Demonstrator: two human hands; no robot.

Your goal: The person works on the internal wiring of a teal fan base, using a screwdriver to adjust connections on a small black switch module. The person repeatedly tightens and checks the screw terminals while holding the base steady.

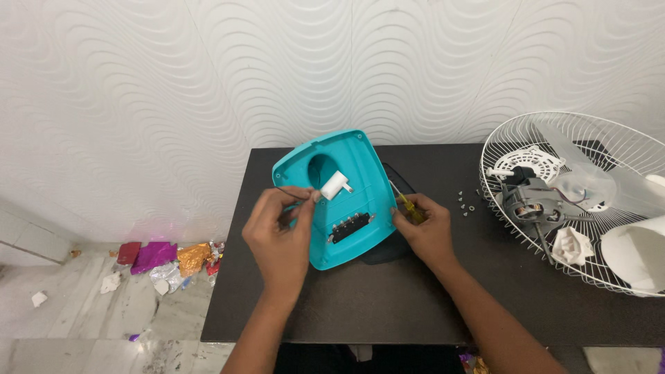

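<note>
A teal plastic housing (353, 166) stands tilted on the black table (360, 305), its hollow inside facing me. Inside it sit a small white cylindrical part (334, 185) and a black strip of switches (350, 226). My left hand (277, 239) grips the housing's left edge and pinches a thin black wire (287, 193) near the white part. My right hand (426, 232) holds a yellow-handled screwdriver (410, 206) against the housing's right edge, its shaft pointing up and to the left.
A white wire fan guard (526, 239) lies at the table's right with a motor (530, 201), translucent blades and white parts in it. Several small screws (465, 203) lie beside it. A dark base piece (388, 253) lies under the housing. Coloured foil scraps (163, 256) litter the floor left.
</note>
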